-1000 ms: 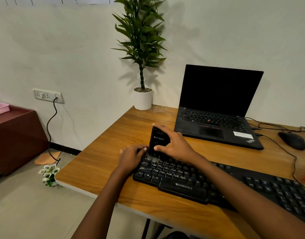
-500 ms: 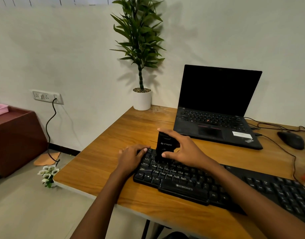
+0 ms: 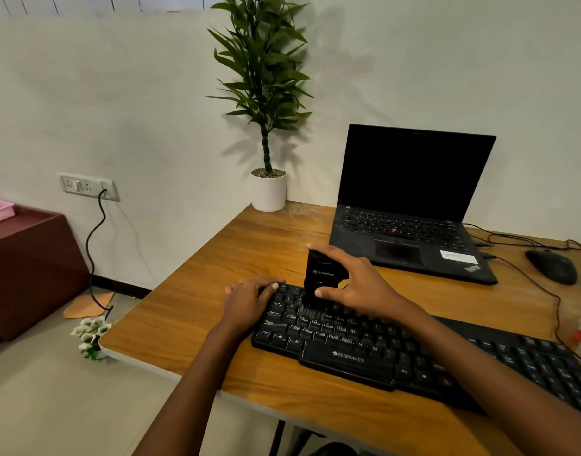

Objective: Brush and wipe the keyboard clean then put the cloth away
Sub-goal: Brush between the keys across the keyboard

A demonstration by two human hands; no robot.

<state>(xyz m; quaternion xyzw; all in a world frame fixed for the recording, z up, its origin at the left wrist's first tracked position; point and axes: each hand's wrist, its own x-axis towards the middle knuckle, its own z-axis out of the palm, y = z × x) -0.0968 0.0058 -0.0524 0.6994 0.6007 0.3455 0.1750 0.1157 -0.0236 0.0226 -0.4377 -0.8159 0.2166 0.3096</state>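
Note:
A black keyboard (image 3: 397, 353) lies along the front of the wooden desk (image 3: 223, 264). My right hand (image 3: 358, 287) grips a black block-shaped brush (image 3: 322, 278) upright, its bristles down on the upper left key rows. My left hand (image 3: 249, 297) rests on the keyboard's left end, fingertips on the top corner keys. I see no cloth in this view.
An open black laptop (image 3: 410, 205) stands behind the keyboard, with a black mouse (image 3: 552, 266) and cables to its right. A potted plant (image 3: 269, 189) occupies the desk's far left corner. A brown cabinet (image 3: 29, 264) is on the floor at left.
My right hand has shifted the brush to the right along the top key rows. The left hand has stayed on the keyboard's left end.

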